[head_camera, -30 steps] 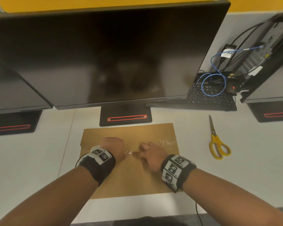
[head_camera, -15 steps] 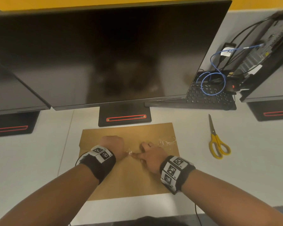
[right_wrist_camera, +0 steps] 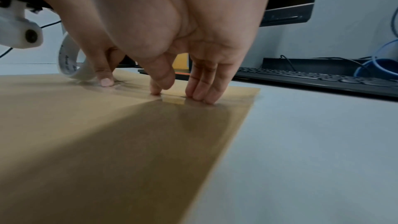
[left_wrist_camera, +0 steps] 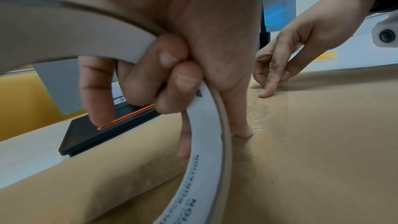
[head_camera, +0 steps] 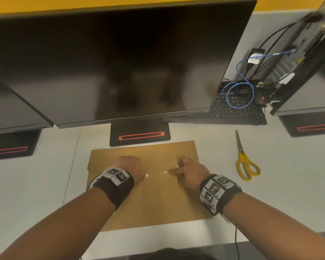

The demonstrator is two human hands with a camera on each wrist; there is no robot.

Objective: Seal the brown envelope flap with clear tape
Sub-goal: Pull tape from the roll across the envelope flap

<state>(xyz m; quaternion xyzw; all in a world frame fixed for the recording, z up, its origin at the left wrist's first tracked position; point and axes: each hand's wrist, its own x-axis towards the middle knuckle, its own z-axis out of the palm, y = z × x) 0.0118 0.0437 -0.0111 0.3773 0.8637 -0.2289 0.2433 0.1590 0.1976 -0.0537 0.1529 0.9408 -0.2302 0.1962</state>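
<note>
A brown envelope [head_camera: 158, 199] lies flat on the white desk in front of the monitor stand. A strip of clear tape [head_camera: 158, 173] runs across it between my hands. My left hand [head_camera: 129, 167] grips the white tape roll [left_wrist_camera: 206, 142], fingers curled through its core, and its thumb [left_wrist_camera: 242, 125] presses the tape down. My right hand [head_camera: 188, 171] presses the tape onto the envelope [right_wrist_camera: 129, 142] with straight fingertips [right_wrist_camera: 200, 94]. From the right wrist view the tape roll [right_wrist_camera: 69, 64] stands on edge behind the left thumb.
Yellow-handled scissors [head_camera: 245, 162] lie on the desk right of the envelope. A large dark monitor [head_camera: 120, 62] on its stand [head_camera: 139, 134] rises just behind it. A black keyboard [head_camera: 236, 111], blue cable [head_camera: 240, 91] and more monitors sit at the back and sides.
My right hand has slid to the right along the tape, away from the left hand, toward the envelope's right edge. The left hand has stayed in place with the roll.
</note>
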